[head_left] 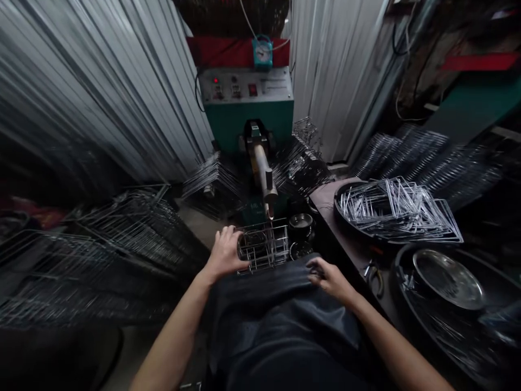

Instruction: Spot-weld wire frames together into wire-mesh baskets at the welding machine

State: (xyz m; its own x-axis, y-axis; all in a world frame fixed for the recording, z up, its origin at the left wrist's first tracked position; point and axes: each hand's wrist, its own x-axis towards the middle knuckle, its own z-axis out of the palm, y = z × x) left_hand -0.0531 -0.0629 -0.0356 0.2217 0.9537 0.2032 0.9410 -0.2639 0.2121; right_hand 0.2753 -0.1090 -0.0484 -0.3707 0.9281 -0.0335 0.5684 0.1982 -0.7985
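Observation:
My left hand (226, 252) is closed on the left side of a wire rack (266, 251), thumb toward me and fingers on the far side. The rack lies just below the electrode tip (269, 213) of a spot welder (249, 122). To the right of the rack, my right hand (328, 277) hovers by the dark apron (280, 304) over my lap, its fingers curled together. Whatever those fingers may hold is too small and dark to make out. Two small round dishes (301, 221) sit between the rack and the side table.
At right, a side table (325, 196) bears a black tray of bent wire frames (401, 209), pliers (377, 279) and a dark tub with a round metal plate (448, 278). Stacked wire racks (134, 233) crowd the left. A teal clock (262, 52) tops the welder.

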